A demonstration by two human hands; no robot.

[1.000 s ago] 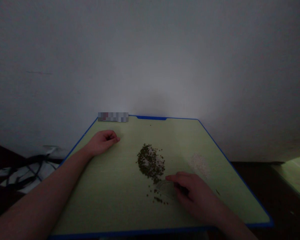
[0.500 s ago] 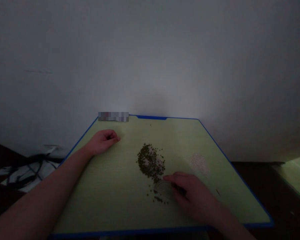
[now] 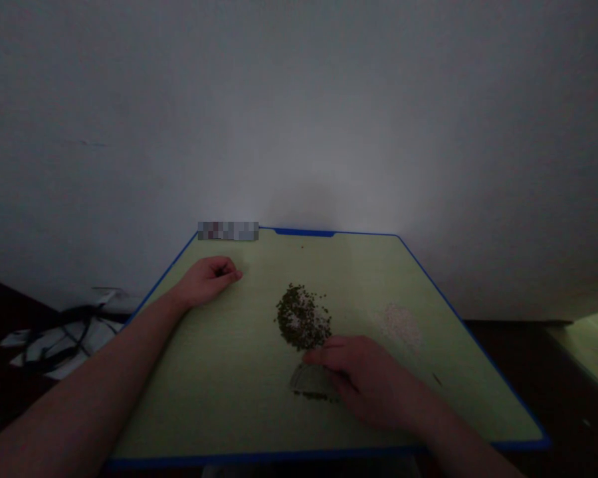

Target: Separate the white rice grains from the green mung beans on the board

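Observation:
My left hand (image 3: 209,280) rests on the left of the board, fingers curled in, with nothing visible in them. Around the near side of a mixed pile of small green beans and pale, rice-like grains (image 3: 301,317) is my right hand (image 3: 363,378). Its fingers are closed on a clear piece with a curved edge (image 3: 306,380), lying low against the board; the dim light leaves its exact kind unclear. A short row of loose green beans (image 3: 311,396) lies along its near edge. Beyond my right hand is a heap of pale, rice-like grains (image 3: 402,325).
The pale green tabletop (image 3: 219,378) has a blue rim and stands against a grey wall (image 3: 299,119). A blurred-out strip (image 3: 228,231) sits at its far left corner. Dark cables (image 3: 72,332) lie on the left below. A thin brown sliver (image 3: 437,379) lies at right.
My right hand has slid left with the clear piece, closer to the mixed pile's near edge. The loose beans there are now gathered in a row. My left hand stays in place.

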